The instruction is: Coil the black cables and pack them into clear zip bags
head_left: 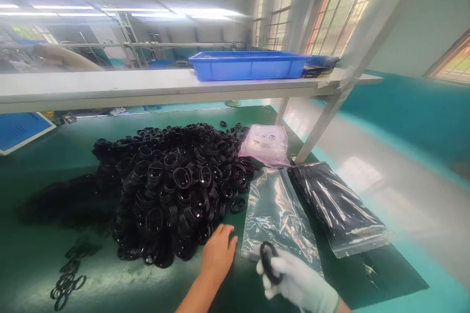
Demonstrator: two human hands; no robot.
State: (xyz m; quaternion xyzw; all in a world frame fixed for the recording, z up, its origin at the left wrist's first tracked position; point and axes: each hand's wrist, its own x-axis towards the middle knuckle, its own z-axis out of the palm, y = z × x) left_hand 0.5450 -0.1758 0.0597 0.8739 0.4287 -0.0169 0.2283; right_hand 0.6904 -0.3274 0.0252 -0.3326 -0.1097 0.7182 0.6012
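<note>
My right hand, in a white glove, grips a coiled black cable between thumb and fingers, over the near edge of a clear plastic bag lying flat on the table. My left hand is bare, its fingers stretched forward and apart from the thumb, holding nothing that shows. It is at the near right edge of a large pile of coiled black cables. One loose coil rests between the pile and the bag.
A filled clear bag of black items lies on the right. Behind stands a pink plastic package. A shelf crosses above, carrying a blue bin; its post rises at right. More loose rings lie front left.
</note>
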